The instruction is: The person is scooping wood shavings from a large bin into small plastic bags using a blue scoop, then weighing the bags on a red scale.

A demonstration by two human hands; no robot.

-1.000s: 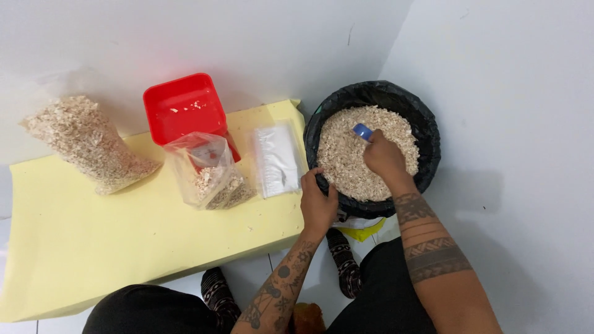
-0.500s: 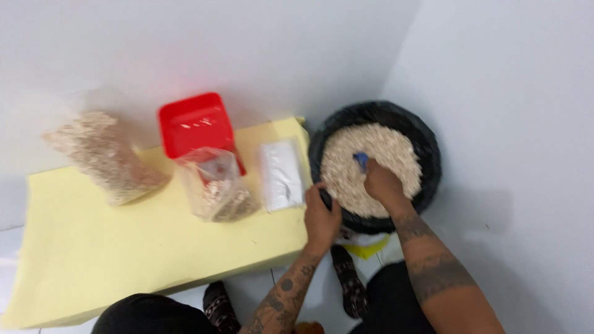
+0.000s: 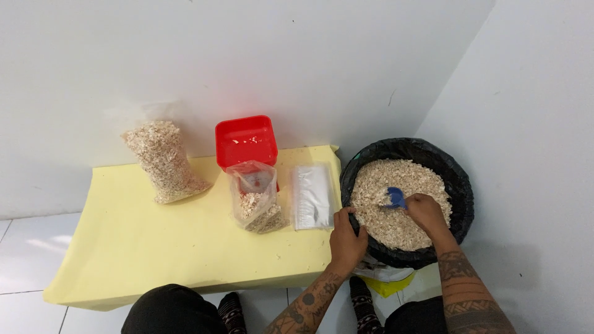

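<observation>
White walls meeting in a corner, pale floor tiles below, a low table (image 3: 124,260) under a yellow cover against the left wall.

Right hand (image 3: 425,212) clenched around a small blue scoop (image 3: 395,197), only the blue blade showing past the fingers, sunk at the middle of the pale wood shavings (image 3: 396,185). Shavings light beige, flaky and loose, heaped nearly to the rim of a round tub (image 3: 461,185) lined with a black plastic bag, wedged into the corner just beyond the table's end. Wrist and tattooed forearm trailing back over the tub's near rim.

Left hand (image 3: 346,241) just beside the scoop hand, curled over the near-left rim of the tub, thumb inside and fingers pinching the black liner. Tattooed forearm below it too.

Farther left of that grip, flat on the yellow cover: a stack of empty clear bags (image 3: 312,196), touching or nearly touching the table's end. Next outward, a clear bag (image 3: 257,198) standing open, shavings filling only its lower part. Right behind it, a red square container (image 3: 246,141) against the wall. Farthest from the hands, well apart, a full clear bag (image 3: 162,161) of the same shavings, leaning toward the wall.

Under the tub, a scrap of yellow and white plastic (image 3: 387,278) on the floor. Dark trousers and patterned socks at the bottom edge.
</observation>
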